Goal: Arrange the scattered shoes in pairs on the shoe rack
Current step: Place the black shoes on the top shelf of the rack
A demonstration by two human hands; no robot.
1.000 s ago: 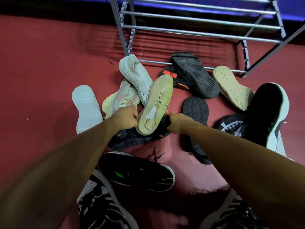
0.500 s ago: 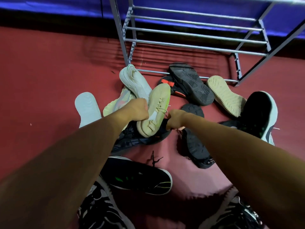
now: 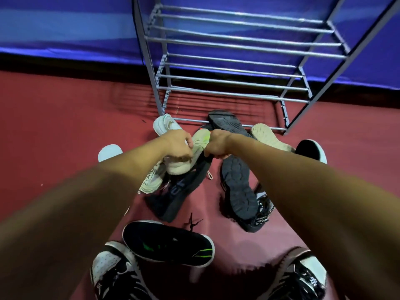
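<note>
Red floor (image 3: pixel 60 126), blue wall (image 3: pixel 65 29) behind. Just in front of the shoe rack (image 3: pixel 238 47), cream shoe (image 3: pixel 184 167) held up, gripped by the left hand (image 3: pixel 177 146) with curled fingers. Beside it, black knit shoe (image 3: pixel 179 191) dangling, pinched at its rim by the right hand (image 3: pixel 217 147). Against the rack's lowest bar: white shoe (image 3: pixel 164 126), black sole-up shoe (image 3: pixel 227 124), beige sole-up shoe (image 3: pixel 268 137). Farther from the rack, black shoe with green marks (image 3: pixel 168 243).
</note>
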